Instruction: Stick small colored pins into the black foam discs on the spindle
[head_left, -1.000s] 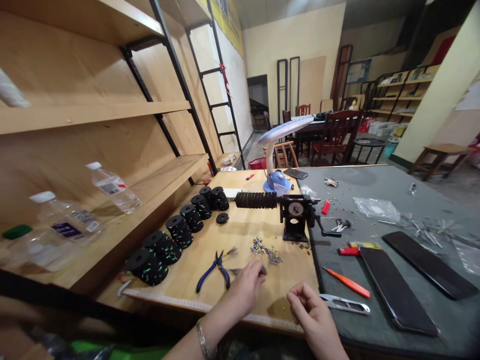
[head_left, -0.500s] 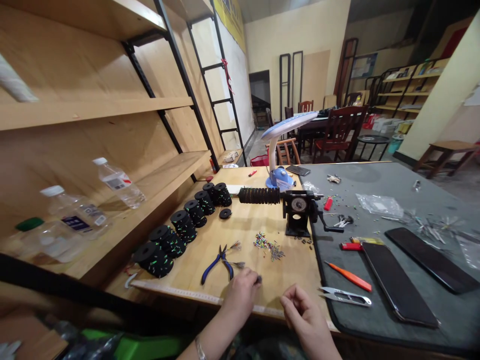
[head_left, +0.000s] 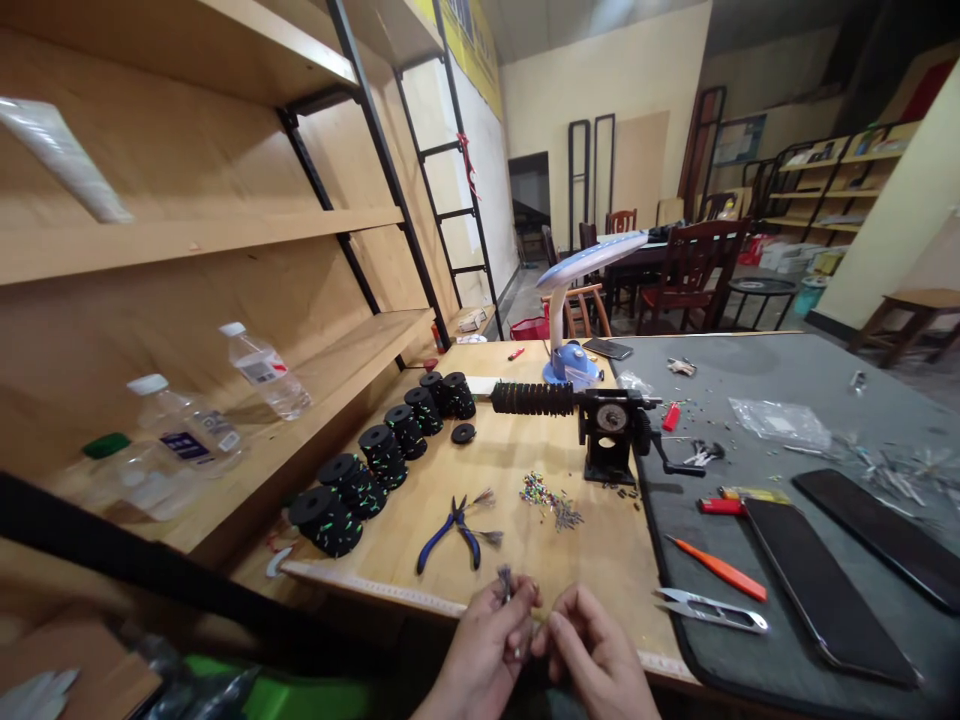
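Observation:
At the table's front edge, my left hand (head_left: 489,638) is closed with a small bundle of thin grey wires (head_left: 505,579) poking up between its fingers. Close against it, my right hand (head_left: 594,655) is pinched, thumb to forefinger; whatever is between those fingertips is too small to make out. Blue-handled pliers (head_left: 451,536) lie beyond my left hand, jaws apart, beside two similar wire tufts (head_left: 489,538). Further up sit a pile of coloured beads (head_left: 540,490) and a heap of small grey pieces (head_left: 568,516).
Black spools (head_left: 326,520) with bright flecks line the left side. A hand-cranked winder (head_left: 607,430) carries a black coil (head_left: 534,398). Behind stands a blue lamp (head_left: 568,362). On the grey mat (head_left: 675,540) are thread snips (head_left: 716,610), an orange tool (head_left: 720,568) and two phones (head_left: 825,590).
My left hand has moved right and toward me, away from the pliers, bringing the wire bundle along. Both hands now meet at the fingertips. The whole view has shifted slightly.

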